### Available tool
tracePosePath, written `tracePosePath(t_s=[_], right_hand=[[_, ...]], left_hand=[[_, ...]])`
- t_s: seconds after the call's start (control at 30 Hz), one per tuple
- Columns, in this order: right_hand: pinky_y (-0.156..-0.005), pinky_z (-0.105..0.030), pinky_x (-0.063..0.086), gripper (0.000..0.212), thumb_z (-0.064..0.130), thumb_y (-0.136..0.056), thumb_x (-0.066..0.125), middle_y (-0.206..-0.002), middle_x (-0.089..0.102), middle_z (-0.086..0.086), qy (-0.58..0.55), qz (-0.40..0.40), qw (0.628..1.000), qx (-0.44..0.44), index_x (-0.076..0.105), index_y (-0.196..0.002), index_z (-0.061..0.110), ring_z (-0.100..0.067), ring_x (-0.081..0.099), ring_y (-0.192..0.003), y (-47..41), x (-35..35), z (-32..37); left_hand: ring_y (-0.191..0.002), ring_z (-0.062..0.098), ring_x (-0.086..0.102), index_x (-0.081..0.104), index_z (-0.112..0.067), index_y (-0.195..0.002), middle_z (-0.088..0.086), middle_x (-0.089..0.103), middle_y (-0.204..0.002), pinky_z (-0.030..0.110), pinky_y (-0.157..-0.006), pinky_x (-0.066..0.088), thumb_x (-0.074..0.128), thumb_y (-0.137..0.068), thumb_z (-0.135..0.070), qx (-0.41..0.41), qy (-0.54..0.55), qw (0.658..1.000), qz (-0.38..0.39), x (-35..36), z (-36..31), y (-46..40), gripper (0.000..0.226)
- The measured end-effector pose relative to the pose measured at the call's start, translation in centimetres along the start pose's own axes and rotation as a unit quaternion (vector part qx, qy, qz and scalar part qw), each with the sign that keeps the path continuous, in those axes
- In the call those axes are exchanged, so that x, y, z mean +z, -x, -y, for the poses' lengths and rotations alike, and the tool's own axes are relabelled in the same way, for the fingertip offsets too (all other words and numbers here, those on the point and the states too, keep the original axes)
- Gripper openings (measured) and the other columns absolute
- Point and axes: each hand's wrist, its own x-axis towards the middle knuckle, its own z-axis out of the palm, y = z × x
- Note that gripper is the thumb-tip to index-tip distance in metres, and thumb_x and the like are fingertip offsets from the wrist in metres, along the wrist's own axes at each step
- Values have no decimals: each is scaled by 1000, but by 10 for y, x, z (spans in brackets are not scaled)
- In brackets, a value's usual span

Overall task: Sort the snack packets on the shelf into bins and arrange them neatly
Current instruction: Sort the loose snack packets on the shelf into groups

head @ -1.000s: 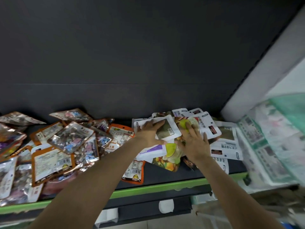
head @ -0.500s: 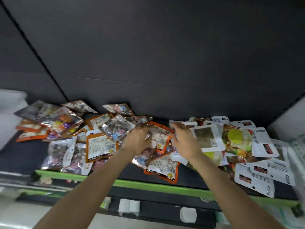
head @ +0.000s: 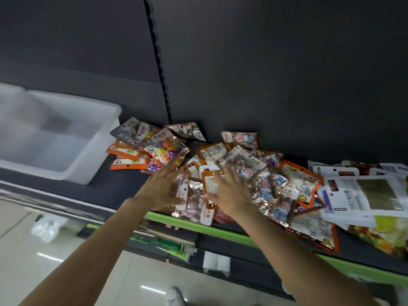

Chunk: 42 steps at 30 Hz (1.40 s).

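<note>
Left hand and right hand, fingers spread flat, press on foil snack packets heaped mid-shelf. White pouches lie to the right; a translucent bin stands at far left.

Shiny snack packets heaped flat, overlapping, on dark shelf; translucent white bin at left.
</note>
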Motion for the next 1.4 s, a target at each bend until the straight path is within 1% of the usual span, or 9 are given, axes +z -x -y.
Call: tracePosePath(t_s=[0.23,0.47,0.6,0.73,0.93,1.1,1.27,1.33,1.4], right_hand=[[-117,-47,10,84,70,-85,38,-159,-8,1,22,3,998,53,3,-151,32,-22,-5,-147,-6,2,8],[-114,-49,24,71,53,-89,51,-155,17,0,-8,-61,995,75,21,-148,27,-22,16,-144,-20,-4,22],[-115,-36,20,67,44,-93,52,-156,19,-1,-52,-49,997,2,20,-149,25,-20,18,-143,-30,-7,35],[-112,-31,22,64,41,-89,59,-152,26,-1,-103,-12,994,-26,35,-144,19,-19,23,-140,-40,-5,48],[-100,-30,31,13,22,-86,67,-134,41,0,-147,-31,989,-9,61,-93,13,-19,36,-128,-50,-6,51],[-89,-30,37,15,16,-86,66,-114,54,-1,-182,-66,981,-14,53,-78,18,-19,49,-110,-61,-14,59],[-61,-14,37,8,16,-93,57,-97,61,-2,-373,-154,915,-7,50,-88,14,-11,54,-85,-74,-27,94],[-62,-18,38,8,20,-94,55,-94,60,1,-359,-172,917,-16,51,-91,14,-12,55,-84,-78,-27,102],[-71,-26,44,13,25,-94,55,-103,62,-1,-291,-156,944,-17,55,-102,15,-17,58,-96,-80,-24,99]], left_hand=[[-138,25,20,17,-27,-149,4,24,-148,43,-113,20,75,-69,-53,57,-111,992,-11,-8,23,-14,102],[-107,25,53,56,-21,-116,3,57,-111,39,-93,34,63,-87,-20,42,73,972,-218,-29,29,-21,30],[-112,32,51,56,-16,-119,12,56,-116,48,-95,38,62,-87,-11,-57,58,955,-285,-46,53,-24,33],[-123,33,39,46,-16,-131,14,46,-129,47,-102,31,58,-87,-9,-140,-29,949,-282,-49,80,-20,46],[-146,24,4,22,-30,-148,1,9,-158,44,-117,11,62,-86,-45,-3,1,995,-104,-24,76,-17,75],[-146,19,11,35,-23,-145,-1,22,-156,41,-118,18,62,-87,-42,39,115,978,-167,-12,85,-16,66],[-109,14,53,50,-16,-132,-3,56,-119,21,-90,43,63,-87,-40,-2,317,943,-102,-24,71,-12,52],[-77,11,54,56,-11,-119,-2,58,-86,10,-64,41,66,-87,-29,-21,335,937,-99,-29,67,-11,38],[-72,9,57,57,-10,-115,-4,61,-82,9,-60,43,64,-89,-20,-38,327,935,-134,-35,73,-10,28]])
